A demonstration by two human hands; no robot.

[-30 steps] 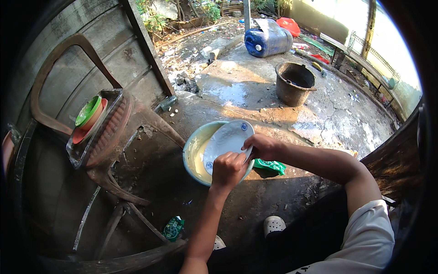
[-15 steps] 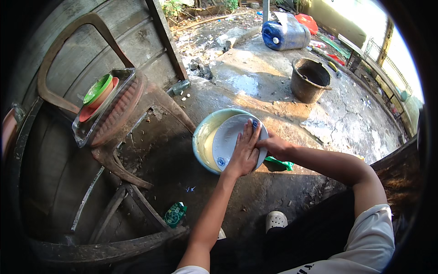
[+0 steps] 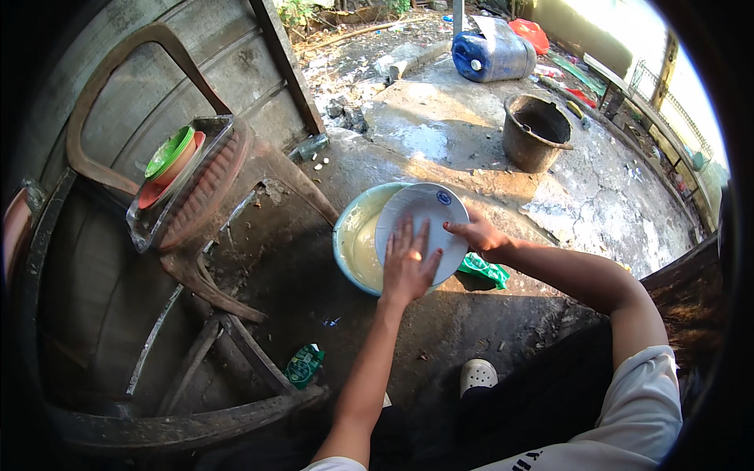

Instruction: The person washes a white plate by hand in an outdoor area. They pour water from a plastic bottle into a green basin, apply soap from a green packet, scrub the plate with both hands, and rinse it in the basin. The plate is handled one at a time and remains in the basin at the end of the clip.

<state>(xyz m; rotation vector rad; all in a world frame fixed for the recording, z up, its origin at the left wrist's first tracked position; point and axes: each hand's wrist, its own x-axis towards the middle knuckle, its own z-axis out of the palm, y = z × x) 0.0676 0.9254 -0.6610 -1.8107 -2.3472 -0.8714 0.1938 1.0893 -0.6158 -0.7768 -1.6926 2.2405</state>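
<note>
A white plate (image 3: 428,212) with a small blue mark near its upper rim is tilted over a light blue basin (image 3: 339,251). Cloudy, pale yellowish liquid (image 3: 363,250) shows inside the basin to the plate's left. My right hand (image 3: 479,235) grips the plate's right edge, thumb over the rim onto its face. Against the lower part of the plate's face rests my left hand (image 3: 408,263), fingers spread and slightly blurred. What lies beneath the plate is hidden.
A brown plastic chair (image 3: 271,161) at left holds a clear tray (image 3: 145,228) with green and pink bowls (image 3: 169,157). Beyond the basin stand a dirty bucket (image 3: 534,145) and a blue jerrycan (image 3: 491,59). Green packets (image 3: 305,365) lie on the floor, one beside the basin (image 3: 483,269).
The plate has shifted up and right and turned, bringing its blue mark to the top. My left hand has slid down the face with fingers spreading. More of the liquid shows.
</note>
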